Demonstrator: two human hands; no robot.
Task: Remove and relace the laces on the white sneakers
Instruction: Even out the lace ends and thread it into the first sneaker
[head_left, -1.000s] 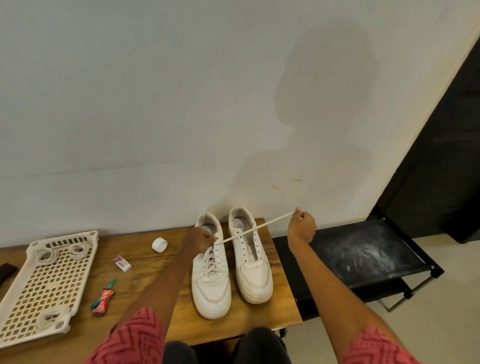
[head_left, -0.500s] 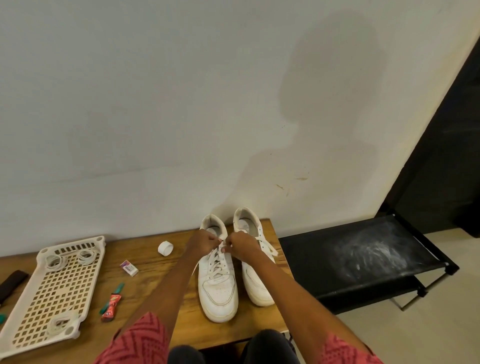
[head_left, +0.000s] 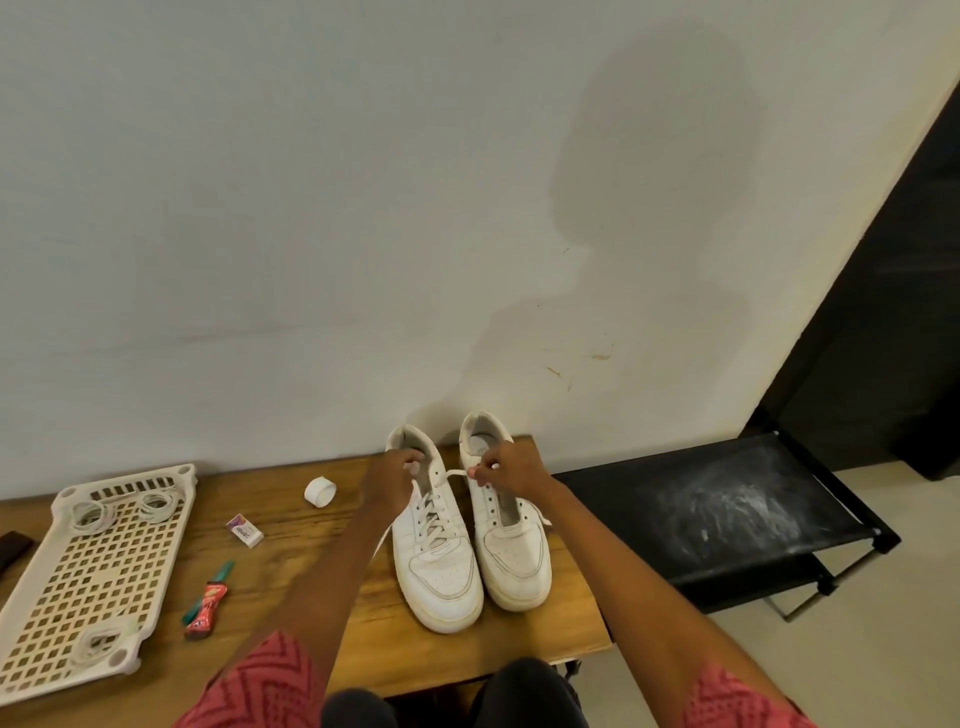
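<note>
Two white sneakers stand side by side on the wooden table, toes toward me. The left sneaker has a white lace crossed through its eyelets. The right sneaker shows bare eyelets, with a lace end lying at its right side. My left hand grips the top of the left sneaker near its upper eyelets. My right hand pinches the lace, which runs from the left sneaker's top across to my fingers.
A perforated white tray with several coiled laces lies at the left. A white tape roll, a small eraser box and a green-red tube lie on the table. A black folding stool stands to the right, a wall behind.
My right hand, which held the lace stretched far out to the right, has come back to the sneakers' tops. It now pinches a short length of lace beside my left hand.
</note>
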